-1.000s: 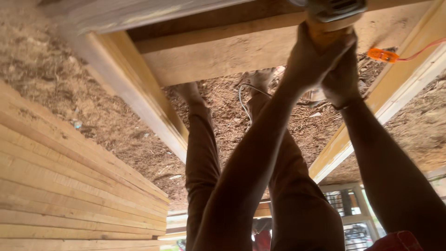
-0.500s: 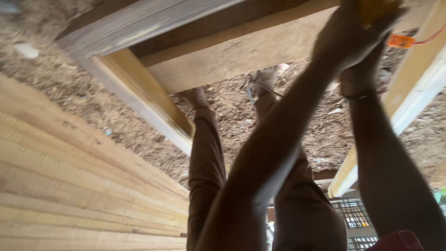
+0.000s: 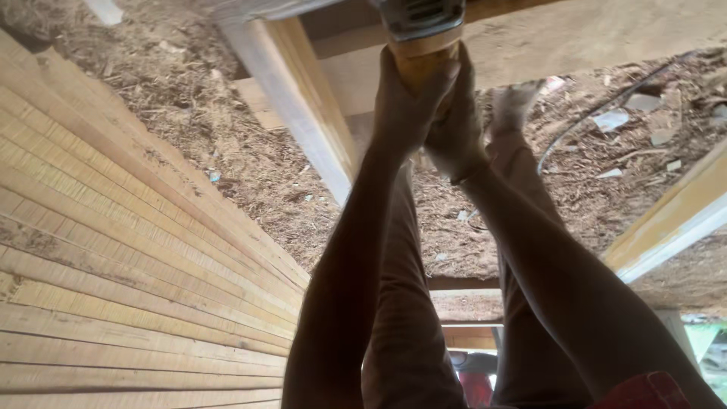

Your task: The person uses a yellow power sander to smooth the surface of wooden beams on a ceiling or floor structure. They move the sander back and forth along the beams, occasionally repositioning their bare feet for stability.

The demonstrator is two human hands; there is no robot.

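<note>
Wooden board is being worked; left hand and right hand are gripping the power tool together for steadiness.

A rough woodworking yard or sawmill workshop, going by the ground thick with sawdust and wood shavings, the stack of sawn planks at one side, and the bare timber beams overhead.
</note>
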